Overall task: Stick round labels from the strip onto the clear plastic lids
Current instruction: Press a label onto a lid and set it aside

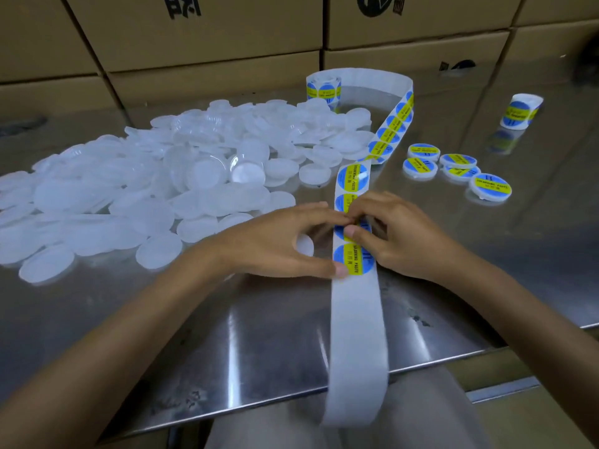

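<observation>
A white backing strip (356, 335) with round blue-and-yellow labels runs from a roll (323, 87) at the back, across the steel table and over its front edge. My left hand (278, 244) lies on the strip, thumb on the lowest label (354, 259), with a clear lid (304, 245) under its palm. My right hand (398, 238) pinches a label on the strip between thumb and forefinger, fingertips meeting the left hand's. A big heap of clear plastic lids (181, 176) covers the left of the table.
Several labelled lids (453, 168) lie at the right of the strip. A second small label roll (520, 111) stands at the back right. Cardboard boxes (207, 37) wall the back. The steel table's front edge (421, 362) runs across near me.
</observation>
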Tool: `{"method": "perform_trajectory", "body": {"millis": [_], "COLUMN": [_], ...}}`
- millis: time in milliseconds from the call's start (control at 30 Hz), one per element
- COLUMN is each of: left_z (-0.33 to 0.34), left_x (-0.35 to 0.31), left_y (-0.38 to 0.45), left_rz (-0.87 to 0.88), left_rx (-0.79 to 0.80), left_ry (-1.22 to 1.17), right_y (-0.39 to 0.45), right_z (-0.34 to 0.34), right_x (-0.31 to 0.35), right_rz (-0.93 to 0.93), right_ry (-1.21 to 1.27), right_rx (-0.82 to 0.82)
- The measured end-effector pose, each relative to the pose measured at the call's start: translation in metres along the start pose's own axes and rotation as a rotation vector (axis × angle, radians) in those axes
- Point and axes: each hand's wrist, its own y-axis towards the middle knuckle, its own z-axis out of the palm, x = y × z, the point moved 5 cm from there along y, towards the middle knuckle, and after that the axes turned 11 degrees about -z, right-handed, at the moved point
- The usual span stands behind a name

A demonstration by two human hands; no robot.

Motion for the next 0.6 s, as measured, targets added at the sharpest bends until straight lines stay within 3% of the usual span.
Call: {"method": "perform_trajectory", "body": {"millis": [167,600], "left_z": [0.01,0.011], "left_x": [0.019,0.01], "left_y": [0.006,0.006], "left_rz": [-0.026,-0.048], "left_rx": [0.041,-0.256], "left_ry": [-0.055,-0.263], "right_y": [-0.013,-0.014], "right_z": [-0.004,0.001], "right_x": [-0.008,-0.005], "right_rz": [0.111,0.123], "right_ry": [0.148,0.167], "right_rx": [0.032,-0.029]}}
